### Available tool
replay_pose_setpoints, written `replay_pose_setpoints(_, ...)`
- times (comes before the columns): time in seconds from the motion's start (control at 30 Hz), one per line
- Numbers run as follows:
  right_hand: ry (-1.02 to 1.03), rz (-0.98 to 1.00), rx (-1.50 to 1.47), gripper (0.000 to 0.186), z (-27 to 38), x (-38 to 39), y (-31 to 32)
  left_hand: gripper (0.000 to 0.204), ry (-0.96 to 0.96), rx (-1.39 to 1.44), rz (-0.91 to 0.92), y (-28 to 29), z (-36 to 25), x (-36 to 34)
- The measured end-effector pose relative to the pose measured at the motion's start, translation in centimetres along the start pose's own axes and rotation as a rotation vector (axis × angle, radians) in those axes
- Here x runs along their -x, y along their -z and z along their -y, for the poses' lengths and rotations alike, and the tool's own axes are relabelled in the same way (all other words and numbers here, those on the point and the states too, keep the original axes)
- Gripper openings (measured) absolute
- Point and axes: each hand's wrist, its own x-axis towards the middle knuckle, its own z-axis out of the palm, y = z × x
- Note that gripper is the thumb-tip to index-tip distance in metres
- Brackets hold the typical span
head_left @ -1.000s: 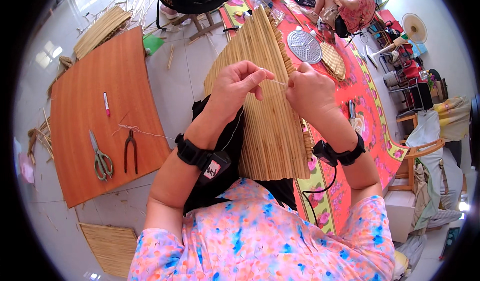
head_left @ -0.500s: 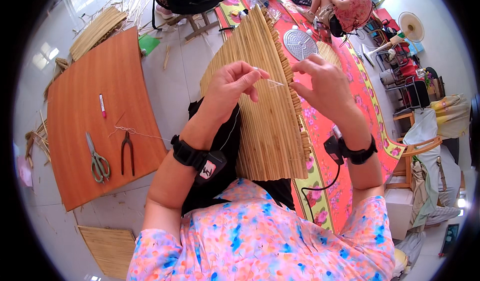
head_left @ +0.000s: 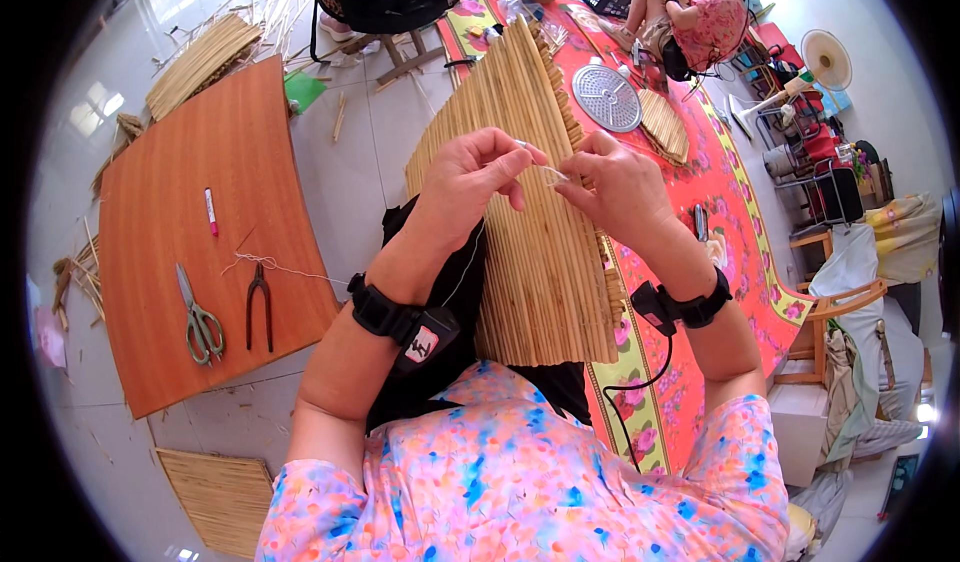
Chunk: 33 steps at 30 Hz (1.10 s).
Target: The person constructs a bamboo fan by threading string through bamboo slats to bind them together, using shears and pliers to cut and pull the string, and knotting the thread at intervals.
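Observation:
Across my lap lies a fan-shaped panel of narrow straw-coloured stalks (head_left: 535,292), its right edge ragged with stalk ends. Above its upper half, my left hand (head_left: 462,184) is closed in a pinch on a white thread (head_left: 546,169). A strand of it hangs below that hand toward my lap. My right hand (head_left: 625,194) is also closed, thumb and forefinger pinching the thread at the panel's right edge. Only a short stretch of thread shows between the hands. A small pale tip by my left fingers is too small to make out.
To the left, an orange-brown board (head_left: 165,362) bears scissors (head_left: 203,327), dark pliers (head_left: 259,307) and a marker (head_left: 211,212). A perforated metal disc (head_left: 607,98) and a small stalk panel (head_left: 663,127) lie on the red floral cloth (head_left: 740,252). Another person (head_left: 695,27) sits at the far right.
My right hand has moved left and its fingers have closed on the thread. My left hand stays nearly in place, still pinching. The view has shifted slightly.

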Motion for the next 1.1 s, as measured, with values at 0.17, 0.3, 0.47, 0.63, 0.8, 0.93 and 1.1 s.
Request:
replay_pose_setpoints(0.17,-0.019,0.064,0.072,0.028,0.6,0.0,0.2,0.014,0.017,-0.043,-0.022,-0.4,-0.2,-0.3)
replay_pose_setpoints(0.3,-0.029,0.077,0.074,0.033,0.4,0.1,-0.2,0.014,0.011,-0.028,-0.03,-0.5,0.2,-0.7)
replay_pose_setpoints(0.47,-0.06,0.044,0.128,0.029,0.9,-0.3,-1.2,0.014,0.002,-0.012,-0.017,-0.6,0.7,-1.0)
replay_pose_setpoints(0.63,-0.059,-0.014,0.068,0.018,0.6,-0.2,-1.5,0.015,0.007,-0.001,-0.023,-0.5,0.6,-0.9)
replay_pose_setpoints(0.8,-0.059,-0.257,-0.012,0.009,-0.2,0.5,-2.8,0.015,0.035,-0.063,-0.051,-0.6,0.2,-0.7)
replay_pose_setpoints(0.93,-0.014,-0.274,-0.026,0.007,0.0,0.7,-2.2,0.017,0.008,-0.073,-0.072,-0.2,0.1,-0.5)
replay_pose_setpoints(1.1,0.003,-0.331,0.013,0.009,-0.1,1.2,-1.9,0.017,0.008,-0.13,-0.072,0.6,0.2,-0.1)
